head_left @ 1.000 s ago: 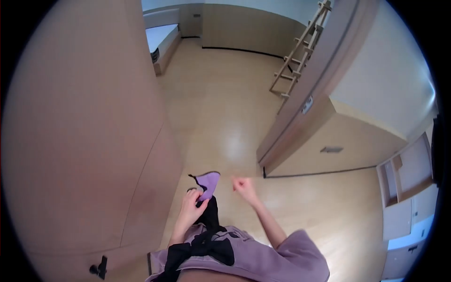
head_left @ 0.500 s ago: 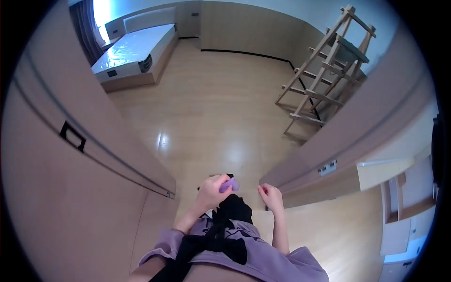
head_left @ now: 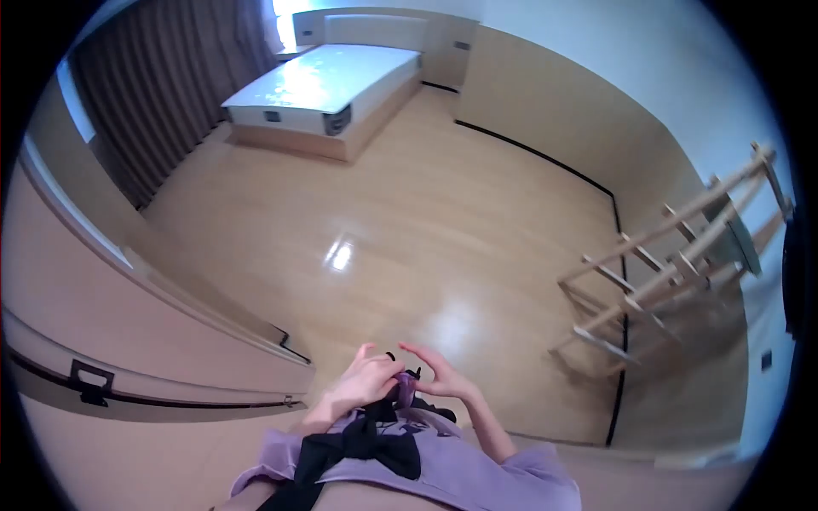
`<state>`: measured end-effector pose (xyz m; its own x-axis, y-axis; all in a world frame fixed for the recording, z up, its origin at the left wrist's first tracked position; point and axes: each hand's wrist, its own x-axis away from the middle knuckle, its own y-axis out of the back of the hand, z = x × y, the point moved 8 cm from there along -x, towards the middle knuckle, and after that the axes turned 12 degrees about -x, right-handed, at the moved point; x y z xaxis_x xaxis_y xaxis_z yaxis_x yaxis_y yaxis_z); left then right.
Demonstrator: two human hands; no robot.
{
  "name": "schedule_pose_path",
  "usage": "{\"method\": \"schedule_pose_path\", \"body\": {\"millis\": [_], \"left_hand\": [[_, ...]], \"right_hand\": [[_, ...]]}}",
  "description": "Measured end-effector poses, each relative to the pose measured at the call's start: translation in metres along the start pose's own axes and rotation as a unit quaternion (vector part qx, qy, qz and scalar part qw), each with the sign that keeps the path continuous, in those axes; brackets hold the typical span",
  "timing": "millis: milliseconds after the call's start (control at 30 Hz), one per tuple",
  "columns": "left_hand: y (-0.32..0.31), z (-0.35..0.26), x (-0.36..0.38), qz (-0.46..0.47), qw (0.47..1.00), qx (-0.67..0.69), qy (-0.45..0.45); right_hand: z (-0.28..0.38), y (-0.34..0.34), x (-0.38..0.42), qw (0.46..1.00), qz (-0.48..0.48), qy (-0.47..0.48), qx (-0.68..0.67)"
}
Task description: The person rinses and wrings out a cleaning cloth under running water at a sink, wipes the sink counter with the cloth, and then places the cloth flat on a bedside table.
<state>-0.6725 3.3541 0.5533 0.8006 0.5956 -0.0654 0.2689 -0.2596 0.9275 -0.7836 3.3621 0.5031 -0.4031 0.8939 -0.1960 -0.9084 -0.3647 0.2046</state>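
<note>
In front of my waist, my left hand (head_left: 368, 380) is closed around a small, soft-looking purple object (head_left: 406, 388), whose kind I cannot make out. Thin black loops or edges show between the hands, just above the purple object. My right hand (head_left: 440, 376) is right beside it with thumb and fingers spread apart, its fingertips close to or touching the purple object. Below both hands hang a purple top (head_left: 477, 468) and a black tied bow (head_left: 375, 451) that I wear.
A door edge with a black latch plate (head_left: 91, 381) stands at left. Beyond the wood-look floor (head_left: 409, 247) is a bed with a plastic-wrapped mattress (head_left: 328, 81). A brown curtain (head_left: 162, 94) hangs at the left wall; a wooden ladder-like frame (head_left: 673, 272) stands at right.
My right hand has come in from the right to meet the left hand, and its fingers have spread. I have moved forward through the doorway, and the view has swung left.
</note>
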Motion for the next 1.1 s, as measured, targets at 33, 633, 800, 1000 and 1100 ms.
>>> {"method": "schedule_pose_path", "body": {"millis": [33, 633, 800, 1000, 1100], "left_hand": [[0.017, 0.008, -0.011, -0.070, 0.997, -0.018, 0.006], [0.092, 0.371, -0.173, -0.175, 0.938, 0.012, 0.299], [0.144, 0.444, -0.257, -0.220, 0.957, -0.038, 0.183], [0.164, 0.554, -0.326, -0.054, 0.980, 0.047, 0.186], [0.179, 0.623, -0.339, -0.017, 0.964, 0.079, 0.253]], "right_hand": [[-0.006, 0.009, -0.022, 1.000, 0.018, 0.008, -0.009], [-0.131, 0.132, -0.412, 0.992, 0.113, -0.037, 0.040], [-0.125, 0.192, -0.490, 0.998, -0.004, -0.005, 0.070], [-0.184, 0.229, -0.571, 0.975, -0.142, -0.023, 0.171], [-0.199, 0.245, -0.650, 0.972, -0.149, -0.055, 0.176]]}}
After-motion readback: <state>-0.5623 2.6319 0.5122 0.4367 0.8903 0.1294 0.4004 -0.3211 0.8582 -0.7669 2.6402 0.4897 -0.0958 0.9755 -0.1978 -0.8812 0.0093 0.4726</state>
